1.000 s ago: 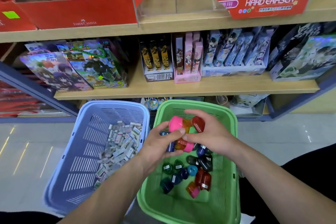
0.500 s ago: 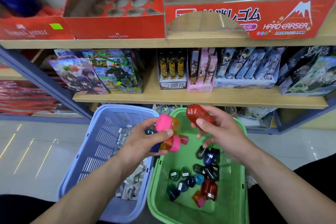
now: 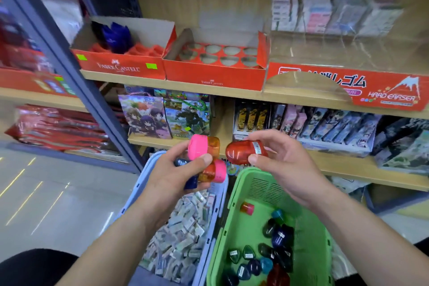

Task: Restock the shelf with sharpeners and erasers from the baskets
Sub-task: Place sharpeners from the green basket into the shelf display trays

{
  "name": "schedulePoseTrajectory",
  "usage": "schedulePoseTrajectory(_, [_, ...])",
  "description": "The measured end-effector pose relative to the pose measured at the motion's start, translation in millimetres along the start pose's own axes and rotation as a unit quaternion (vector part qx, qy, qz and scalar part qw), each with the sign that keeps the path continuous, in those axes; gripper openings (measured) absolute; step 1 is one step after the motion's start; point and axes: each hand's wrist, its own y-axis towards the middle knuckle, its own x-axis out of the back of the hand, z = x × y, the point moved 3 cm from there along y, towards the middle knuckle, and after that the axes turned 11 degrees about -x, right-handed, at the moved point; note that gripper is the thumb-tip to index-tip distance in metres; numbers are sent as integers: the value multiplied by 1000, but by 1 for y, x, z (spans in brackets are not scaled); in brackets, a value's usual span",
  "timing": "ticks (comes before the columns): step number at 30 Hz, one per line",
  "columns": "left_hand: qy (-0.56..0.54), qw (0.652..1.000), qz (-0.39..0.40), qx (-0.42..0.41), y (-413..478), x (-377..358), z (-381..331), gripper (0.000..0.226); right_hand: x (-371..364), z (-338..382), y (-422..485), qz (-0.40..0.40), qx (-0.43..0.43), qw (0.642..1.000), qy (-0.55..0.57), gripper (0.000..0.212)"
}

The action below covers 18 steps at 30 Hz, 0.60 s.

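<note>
L hand clutches pink-capped sharpeners, R hand pinches red sharpener above green basket, red tray ahead.

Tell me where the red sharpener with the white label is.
Head view, centre: the red sharpener is pinched in the right hand above the green basket, just right of the pink-capped sharpeners held in the left hand.

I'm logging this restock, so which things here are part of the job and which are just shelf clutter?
Job: red egg-shaped plastic sharpener pinched by right hand; pink-capped orange sharpeners in left hand; green plastic basket of loose sharpeners; lilac plastic basket of wrapped erasers; red cardboard tray with empty holes.
Lying about: anime-print boxes; stacked red packets.
</note>
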Motion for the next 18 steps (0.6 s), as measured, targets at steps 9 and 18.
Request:
schedulePoseTrajectory(9, [-29, 996, -32, -82, 1, 31, -60, 46, -46, 63, 20, 48, 95, 994, -6, 41])
schedulePoseTrajectory(18, [-45, 981, -89, -165, 32, 70, -129, 43, -103, 148, 61, 68, 149, 984, -66, 33])
